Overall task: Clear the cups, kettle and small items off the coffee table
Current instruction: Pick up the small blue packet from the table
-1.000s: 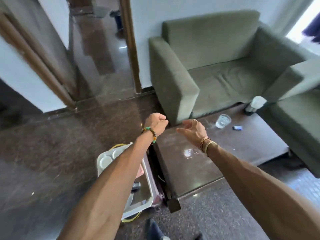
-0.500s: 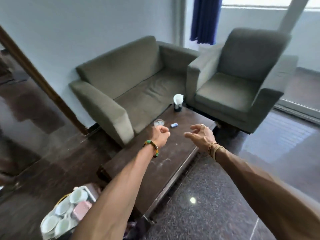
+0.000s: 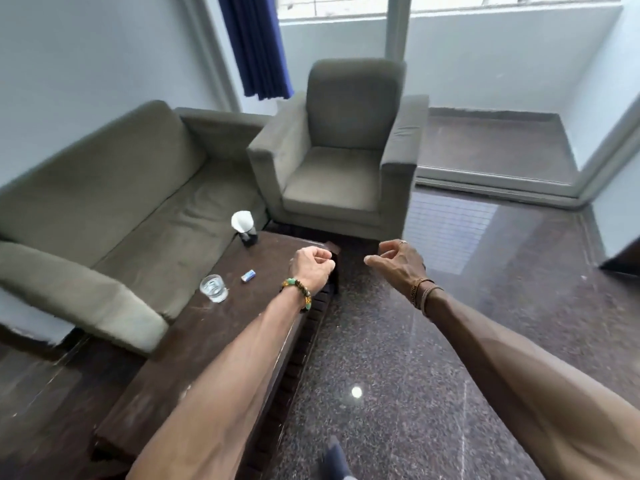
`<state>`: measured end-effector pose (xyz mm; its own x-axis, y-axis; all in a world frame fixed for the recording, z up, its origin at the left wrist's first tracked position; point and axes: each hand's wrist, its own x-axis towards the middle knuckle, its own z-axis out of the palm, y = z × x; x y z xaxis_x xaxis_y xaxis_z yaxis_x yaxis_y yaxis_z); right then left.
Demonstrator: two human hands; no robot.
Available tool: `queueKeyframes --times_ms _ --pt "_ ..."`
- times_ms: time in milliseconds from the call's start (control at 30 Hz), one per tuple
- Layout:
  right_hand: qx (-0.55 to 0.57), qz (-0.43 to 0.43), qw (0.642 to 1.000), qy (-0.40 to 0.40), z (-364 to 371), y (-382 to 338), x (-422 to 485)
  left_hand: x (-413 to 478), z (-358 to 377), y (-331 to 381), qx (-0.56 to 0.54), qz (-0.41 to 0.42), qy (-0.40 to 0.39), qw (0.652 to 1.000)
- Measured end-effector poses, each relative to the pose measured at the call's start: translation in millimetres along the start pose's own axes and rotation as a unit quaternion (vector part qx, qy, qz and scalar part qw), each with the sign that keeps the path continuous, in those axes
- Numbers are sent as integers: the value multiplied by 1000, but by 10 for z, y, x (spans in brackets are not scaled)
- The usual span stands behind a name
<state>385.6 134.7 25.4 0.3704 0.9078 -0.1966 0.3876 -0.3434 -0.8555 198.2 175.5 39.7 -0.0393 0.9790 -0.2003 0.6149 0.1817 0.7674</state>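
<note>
On the dark wooden coffee table (image 3: 180, 341) stand a clear glass (image 3: 213, 288), a small blue and white item (image 3: 248, 275) and, at the far end, a black holder with white paper in it (image 3: 245, 227). My left hand (image 3: 311, 268) hovers over the table's far right edge, its fingers curled into a fist that holds nothing. My right hand (image 3: 398, 263) hangs in the air over the floor to the right of the table, fingers loosely curled and empty. Both hands are well clear of the glass and the small item.
A grey-green sofa (image 3: 114, 209) runs along the table's left side and a matching armchair (image 3: 343, 157) stands beyond its far end. Polished stone floor (image 3: 433, 358) spreads to the right. A blue curtain (image 3: 256, 46) hangs by the window.
The view has swung right and moved along the table; the tray of white cups on the floor has left the frame. Both hands stay raised in front, empty.
</note>
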Motion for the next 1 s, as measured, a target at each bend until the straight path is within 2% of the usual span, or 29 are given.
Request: queueKeyframes --times_ms 233,600,800,1000 --pt "-36 48 998 3 -284 271 568 632 521 268 13 17 -62 998" --pt "42 43 995 75 -356 -382 1746 1831 419 895 -58 32 -68 996" --pt "37 34 997 59 -306 -482 2377 2371 536 896 -23 16 -60 998" --pt "-19 40 999 -11 -105 -394 3094 2907 582 894 -3 -24 -40 999"
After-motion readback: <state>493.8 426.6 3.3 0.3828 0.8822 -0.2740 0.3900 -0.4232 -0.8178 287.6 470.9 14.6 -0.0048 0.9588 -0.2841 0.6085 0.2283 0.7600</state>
